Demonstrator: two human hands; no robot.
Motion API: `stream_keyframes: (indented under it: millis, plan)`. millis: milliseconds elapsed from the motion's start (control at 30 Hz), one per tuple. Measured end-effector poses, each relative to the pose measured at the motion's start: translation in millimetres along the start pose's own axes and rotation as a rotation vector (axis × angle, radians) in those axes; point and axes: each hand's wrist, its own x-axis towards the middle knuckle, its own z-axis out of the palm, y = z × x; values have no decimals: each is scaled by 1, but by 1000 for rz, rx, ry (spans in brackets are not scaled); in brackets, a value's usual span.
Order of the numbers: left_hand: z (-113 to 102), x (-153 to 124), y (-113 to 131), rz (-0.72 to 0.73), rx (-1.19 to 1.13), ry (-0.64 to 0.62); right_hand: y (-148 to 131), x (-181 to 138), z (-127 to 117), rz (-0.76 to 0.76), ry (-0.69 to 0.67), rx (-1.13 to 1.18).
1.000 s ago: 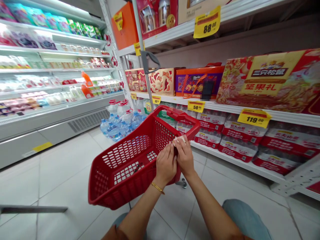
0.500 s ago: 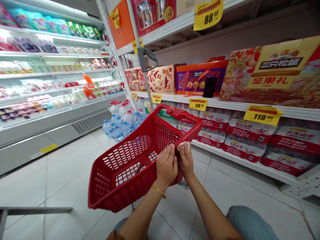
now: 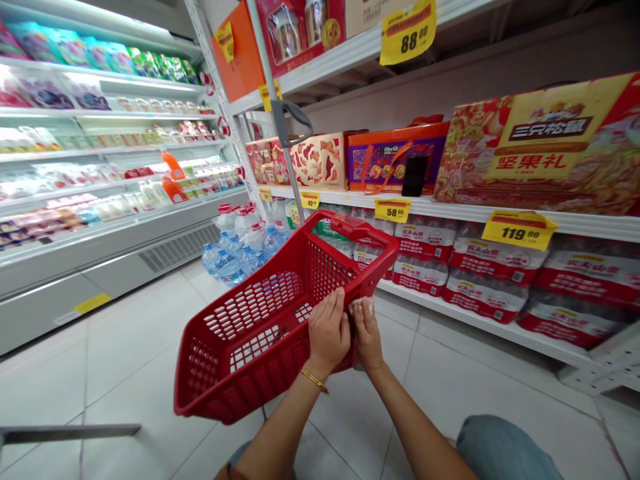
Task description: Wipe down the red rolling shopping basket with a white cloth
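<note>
A red plastic shopping basket with perforated walls stands tilted in front of me, and nothing shows inside it. My left hand is closed over its near rim, thumb on the outer side. Beside it, my right hand presses a crumpled white wipe against the outside of the basket, just below the handle end. Only a scrap of the wipe shows past the fingers. The basket's red handle frame rises above both hands.
Shelves on the right hold gift boxes, a black phone and packs of bottled water. Blue water jugs stand behind the basket. A refrigerated display runs along the left. A grey metal bar juts in low left.
My right hand has slid slightly down the basket's outer side with the wipe. My left hand stays on the rim. The view has shifted slightly.
</note>
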Motion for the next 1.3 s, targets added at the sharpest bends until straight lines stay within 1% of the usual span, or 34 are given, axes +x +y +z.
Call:
stream_keyframes:
  millis: [167,400,467,533,633,733,800,900,967,1033,1167,1300]
  plan:
    - [-1,-1,-7,12,-13,3,2,-15,2,-15,-30,19]
    - [-8,-1,-11,32,-26,-6,3,-24,-5,-32,-106,37]
    - [-9,-2,-11,45,-17,-13,2,-24,-7,-34,-108,49]
    - [-10,-2,-12,53,-6,-24,-1,-21,-9,-36,-82,55]
    - [-10,-3,-12,55,11,-36,-9,-4,-13,-38,9,45]
    - [-10,-3,-11,57,1,-32,-19,26,-19,-23,88,32]
    - [-11,-3,-11,56,-24,-23,-24,49,-21,-50,134,-5]
    - [-11,-2,-11,46,-62,-9,-26,74,-20,-59,117,-42]
    - [-12,-2,-11,43,-76,-11,-25,79,-16,-58,100,-44]
    - [-12,-2,-12,45,-83,-14,-22,77,-11,-61,111,-32]
    - [-11,-1,-12,50,-85,-9,-19,59,-2,-57,144,2]
    - [-11,-1,-12,51,-74,-1,-18,39,3,-37,123,-6]
